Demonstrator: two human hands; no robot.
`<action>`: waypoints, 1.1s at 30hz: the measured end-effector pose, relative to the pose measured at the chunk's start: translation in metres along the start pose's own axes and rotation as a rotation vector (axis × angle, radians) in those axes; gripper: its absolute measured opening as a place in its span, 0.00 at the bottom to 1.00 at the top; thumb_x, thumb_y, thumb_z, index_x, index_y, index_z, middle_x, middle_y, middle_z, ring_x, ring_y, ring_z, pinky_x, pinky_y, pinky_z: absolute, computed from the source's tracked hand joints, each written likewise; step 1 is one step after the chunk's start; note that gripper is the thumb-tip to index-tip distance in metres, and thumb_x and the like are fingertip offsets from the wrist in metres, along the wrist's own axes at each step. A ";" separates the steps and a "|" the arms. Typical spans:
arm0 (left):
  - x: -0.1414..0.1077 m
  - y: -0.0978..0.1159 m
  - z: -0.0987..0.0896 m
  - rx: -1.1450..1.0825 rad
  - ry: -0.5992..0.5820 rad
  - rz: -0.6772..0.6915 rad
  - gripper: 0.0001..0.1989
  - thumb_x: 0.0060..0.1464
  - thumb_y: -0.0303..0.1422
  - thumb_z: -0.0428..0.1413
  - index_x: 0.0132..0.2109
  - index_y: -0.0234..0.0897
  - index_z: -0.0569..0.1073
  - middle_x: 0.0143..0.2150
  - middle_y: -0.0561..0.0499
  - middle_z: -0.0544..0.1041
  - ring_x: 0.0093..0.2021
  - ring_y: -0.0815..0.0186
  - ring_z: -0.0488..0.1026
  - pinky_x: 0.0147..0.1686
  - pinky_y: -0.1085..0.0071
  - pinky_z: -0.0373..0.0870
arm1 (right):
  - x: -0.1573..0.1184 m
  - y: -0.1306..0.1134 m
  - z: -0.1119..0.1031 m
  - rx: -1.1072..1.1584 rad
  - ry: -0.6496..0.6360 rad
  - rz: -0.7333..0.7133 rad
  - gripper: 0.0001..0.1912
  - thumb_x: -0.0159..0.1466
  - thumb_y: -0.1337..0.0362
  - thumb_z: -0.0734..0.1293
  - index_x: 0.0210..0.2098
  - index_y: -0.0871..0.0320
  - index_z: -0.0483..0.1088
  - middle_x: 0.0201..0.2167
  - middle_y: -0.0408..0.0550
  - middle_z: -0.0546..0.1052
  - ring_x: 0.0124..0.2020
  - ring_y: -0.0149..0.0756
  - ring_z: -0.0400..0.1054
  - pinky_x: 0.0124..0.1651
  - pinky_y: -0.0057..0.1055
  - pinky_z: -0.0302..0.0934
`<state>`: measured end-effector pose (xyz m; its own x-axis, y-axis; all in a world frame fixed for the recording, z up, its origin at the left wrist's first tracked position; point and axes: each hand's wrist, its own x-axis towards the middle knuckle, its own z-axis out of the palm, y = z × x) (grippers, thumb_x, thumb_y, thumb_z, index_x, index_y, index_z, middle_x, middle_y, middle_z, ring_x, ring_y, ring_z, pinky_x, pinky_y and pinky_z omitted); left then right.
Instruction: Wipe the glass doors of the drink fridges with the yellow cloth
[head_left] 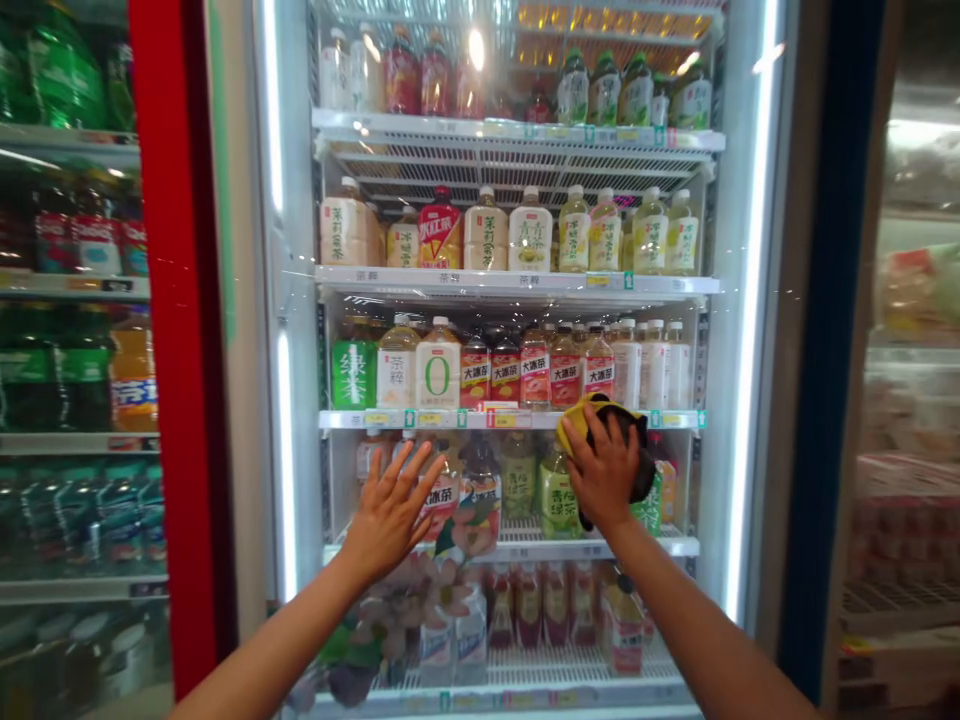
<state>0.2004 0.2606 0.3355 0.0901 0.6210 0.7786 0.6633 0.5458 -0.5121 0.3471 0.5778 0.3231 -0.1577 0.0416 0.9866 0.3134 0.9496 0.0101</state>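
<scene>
My left hand (391, 508) is spread flat, palm toward the glass door of a lit drinks cooler, with nothing in it. It is in front of the second-lowest shelf, near bottles with red labels (480, 490). My right hand (604, 470) presses a yellow and black cloth (636, 432) toward the glass, fingers laid over it. The cloth bunches out past the fingertips and to the right, overlapping a shelf edge with price tags (517, 419). Just left of my right wrist, a green-labelled tea bottle (559, 495) shows behind the glass.
Shelves of bottled tea (499, 235) fill the cooler between two bright light strips (750, 330). Pale flower shapes (397, 615) show on the lower glass. A red cooler frame (169, 330) with soda shelves stands left, and a dark blue post (840, 350) with another display stands right.
</scene>
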 end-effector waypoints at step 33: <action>-0.080 -0.075 -0.036 0.154 -0.141 -0.162 0.40 0.63 0.47 0.52 0.74 0.40 0.46 0.74 0.42 0.54 0.74 0.53 0.48 0.73 0.51 0.36 | 0.009 -0.193 0.022 0.268 -0.007 -0.508 0.24 0.65 0.61 0.67 0.61 0.48 0.69 0.66 0.48 0.67 0.64 0.48 0.61 0.73 0.51 0.33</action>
<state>0.1703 0.1496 0.3248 -0.1197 0.5852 0.8020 0.5391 0.7167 -0.4425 0.2646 0.4013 0.3260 -0.2331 -0.4395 0.8675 -0.0519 0.8964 0.4402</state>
